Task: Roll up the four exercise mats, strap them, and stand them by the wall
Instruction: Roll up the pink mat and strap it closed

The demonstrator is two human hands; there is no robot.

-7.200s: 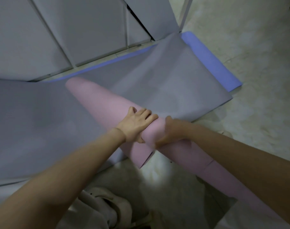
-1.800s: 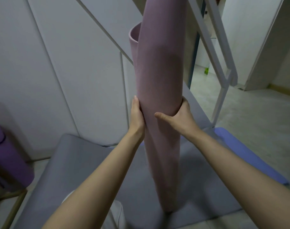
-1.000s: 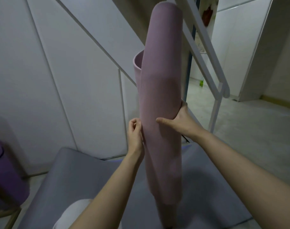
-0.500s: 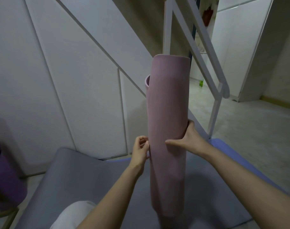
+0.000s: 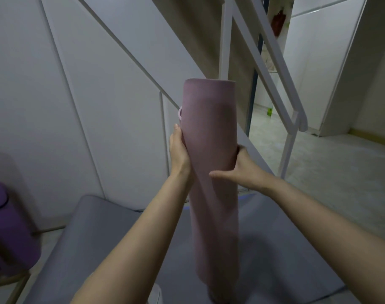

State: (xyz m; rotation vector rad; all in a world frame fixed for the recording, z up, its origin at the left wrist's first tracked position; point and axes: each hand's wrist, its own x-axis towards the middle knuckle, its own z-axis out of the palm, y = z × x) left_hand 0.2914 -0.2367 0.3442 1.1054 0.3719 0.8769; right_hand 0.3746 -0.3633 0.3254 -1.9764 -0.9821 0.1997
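The rolled pink mat (image 5: 211,172) is held upright on the grey mat (image 5: 99,238), clasped by the right grip (image 5: 242,170) and pressed by the flat left grip (image 5: 179,150); strapping is judged next, requiring a tight roll

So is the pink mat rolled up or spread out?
Rolled up: the pink mat is an upright tube, over the flat grey mat.

Rolled mat (image 5: 211,172): plain dusty pink throughout. Flat mat (image 5: 99,227) beneath: uniform grey. Second roll (image 5: 9,238), left edge: deep purple. Wall panels (image 5: 99,106) and stair railing (image 5: 274,62): white. Floor (image 5: 340,183): pale beige, faintly mottled. Hanging item (image 5: 278,21) beyond: red.
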